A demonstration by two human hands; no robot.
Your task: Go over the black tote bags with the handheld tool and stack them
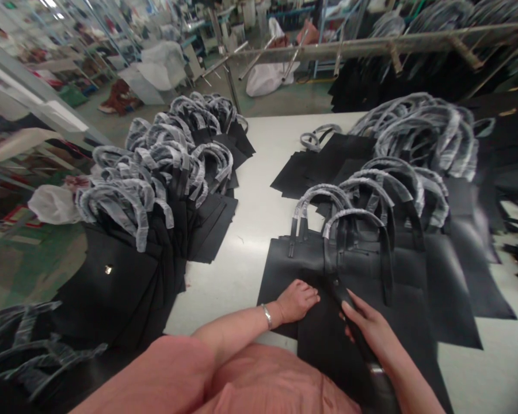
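My right hand (366,322) is wrapped around a long black hand tool (362,339) with a shiny metal band; its exact kind does not show. The tool's front end lies over a black bag panel (354,368), just below the wrapped handles. On the panels to the left rests my left hand (297,300), fingers curled in and pressed together; whatever they may grip is hidden. Above both hands arch black bag handles (356,215), partly covered in clear plastic wrap. The panels overlap in a layered row that stretches to the right.
Along the left of the white table (252,213) are stacked black panels (116,276) with plastic-wrapped handles (116,201). More wrapped handles (431,132) are piled at the back right. A metal rack rail (371,50) with prongs stands beyond the table.
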